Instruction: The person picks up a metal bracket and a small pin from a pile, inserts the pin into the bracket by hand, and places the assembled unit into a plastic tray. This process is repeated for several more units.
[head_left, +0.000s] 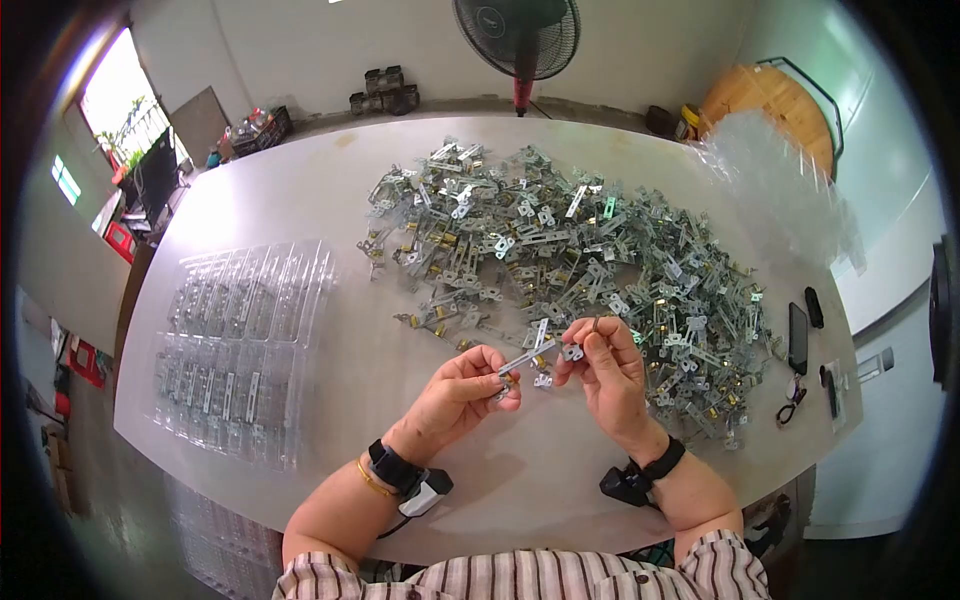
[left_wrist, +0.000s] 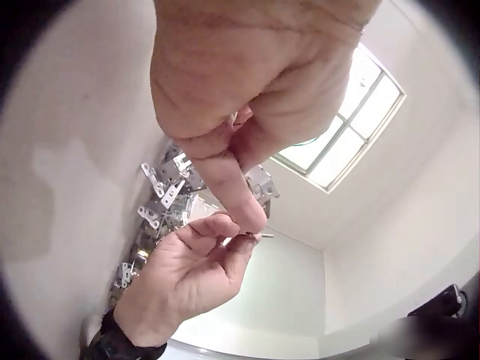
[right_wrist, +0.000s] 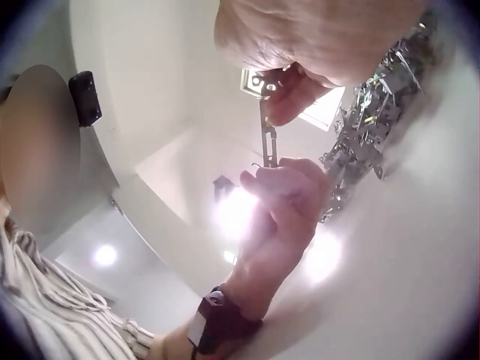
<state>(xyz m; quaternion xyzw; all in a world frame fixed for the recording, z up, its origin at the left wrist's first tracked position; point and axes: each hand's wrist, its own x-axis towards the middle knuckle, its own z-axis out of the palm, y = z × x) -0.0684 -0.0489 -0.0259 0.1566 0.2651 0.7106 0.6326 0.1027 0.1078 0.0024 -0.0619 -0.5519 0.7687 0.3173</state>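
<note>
On the left we see clear plastic trays (head_left: 240,340) lying on the grey table (head_left: 300,180). Next, the left hand (head_left: 462,388) pinches one end of a narrow metal strip (head_left: 527,358), held above the table near the person. The right hand (head_left: 608,368) grips a small metal bracket (head_left: 572,352) at the strip's other end. Behind them we find a heap of metal parts (head_left: 580,250), and a dark phone (head_left: 797,338) far right.

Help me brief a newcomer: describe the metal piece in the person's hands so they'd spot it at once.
On the grey table, just before the big heap of metal parts, the left hand and right hand meet. Pinched between them is a narrow metal strip, held aloft while the rest lie heaped.
</note>
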